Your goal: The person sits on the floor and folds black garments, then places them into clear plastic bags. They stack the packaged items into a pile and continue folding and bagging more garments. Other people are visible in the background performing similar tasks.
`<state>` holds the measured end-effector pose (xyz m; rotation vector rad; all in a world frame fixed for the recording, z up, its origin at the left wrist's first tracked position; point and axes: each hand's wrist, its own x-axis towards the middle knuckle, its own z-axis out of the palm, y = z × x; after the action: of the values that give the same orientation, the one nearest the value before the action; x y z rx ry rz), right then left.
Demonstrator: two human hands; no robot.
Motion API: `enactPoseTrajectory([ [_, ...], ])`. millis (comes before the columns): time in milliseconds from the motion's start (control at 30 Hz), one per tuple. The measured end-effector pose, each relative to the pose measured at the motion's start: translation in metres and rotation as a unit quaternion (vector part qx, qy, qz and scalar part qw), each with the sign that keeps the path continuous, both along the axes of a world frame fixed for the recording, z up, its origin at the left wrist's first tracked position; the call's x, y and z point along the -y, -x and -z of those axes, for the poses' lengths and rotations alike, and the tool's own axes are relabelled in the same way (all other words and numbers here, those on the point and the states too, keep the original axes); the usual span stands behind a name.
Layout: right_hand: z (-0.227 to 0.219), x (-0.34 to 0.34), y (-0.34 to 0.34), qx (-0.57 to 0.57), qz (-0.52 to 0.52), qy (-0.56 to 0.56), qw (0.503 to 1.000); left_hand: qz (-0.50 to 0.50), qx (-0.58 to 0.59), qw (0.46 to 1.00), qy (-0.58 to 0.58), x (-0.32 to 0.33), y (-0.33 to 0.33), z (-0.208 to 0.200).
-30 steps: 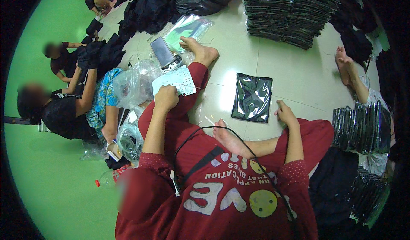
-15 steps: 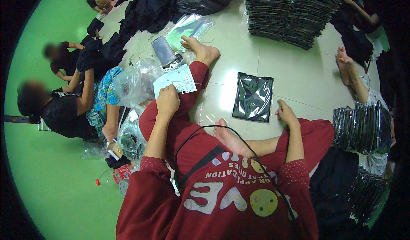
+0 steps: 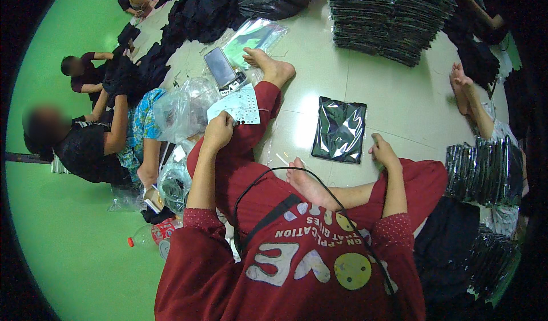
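My left hand (image 3: pixel 220 130) is closed on the lower edge of a pale sticker sheet (image 3: pixel 244 105) with rows of small dark marks. The sheet is held over my bent left leg. My right hand (image 3: pixel 383 151) is above my right knee, its fingers loosely bent and apart, and I see nothing in it. Just left of that hand, a folded black garment in a shiny clear bag (image 3: pixel 339 130) lies flat on the tiled floor. Hand and bag do not touch.
A tall stack of bagged black garments (image 3: pixel 391 21) stands ahead; another stack (image 3: pixel 479 172) is at the right. A phone (image 3: pixel 219 67), clear plastic bags (image 3: pixel 188 107) and a bottle (image 3: pixel 149 235) lie leftward. Co-workers sit nearby. A black cable (image 3: pixel 274 170) crosses my lap.
My left hand has drawn slightly back toward me, and the sticker sheet has turned a little with it. My right hand and the bagged garment have hardly moved.
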<state>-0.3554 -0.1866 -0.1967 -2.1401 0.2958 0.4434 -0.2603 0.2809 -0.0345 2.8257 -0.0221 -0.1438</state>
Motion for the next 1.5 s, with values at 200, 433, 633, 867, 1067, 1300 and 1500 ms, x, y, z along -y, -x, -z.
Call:
enactPoseTrajectory([
  [200,-0.001,0.001,0.001,0.003,-0.003,0.002,1.000,0.017,-0.018,1.000,0.004,-0.003,-0.004,0.000],
  [433,0.004,0.002,-0.001,0.019,-0.019,0.027,0.999,-0.014,-0.019,0.996,0.091,-0.010,-0.002,0.000],
  [633,0.002,0.002,0.000,0.001,-0.010,0.001,1.000,-0.011,0.081,0.988,0.128,-0.008,0.012,0.007],
  [867,-0.006,-0.001,0.000,-0.012,0.000,0.010,1.000,0.058,0.158,0.985,0.041,0.000,0.022,0.016],
  [1067,-0.010,-0.002,0.000,-0.018,0.008,0.001,1.000,0.094,0.181,0.979,-0.001,0.006,0.029,0.013],
  [1300,-0.008,-0.002,0.001,-0.008,-0.001,0.008,1.000,0.074,0.176,0.982,-0.006,0.011,0.032,0.013],
  [1500,-0.005,-0.001,0.000,-0.005,-0.002,0.007,1.000,0.097,0.186,0.978,-0.016,0.015,0.035,0.011],
])
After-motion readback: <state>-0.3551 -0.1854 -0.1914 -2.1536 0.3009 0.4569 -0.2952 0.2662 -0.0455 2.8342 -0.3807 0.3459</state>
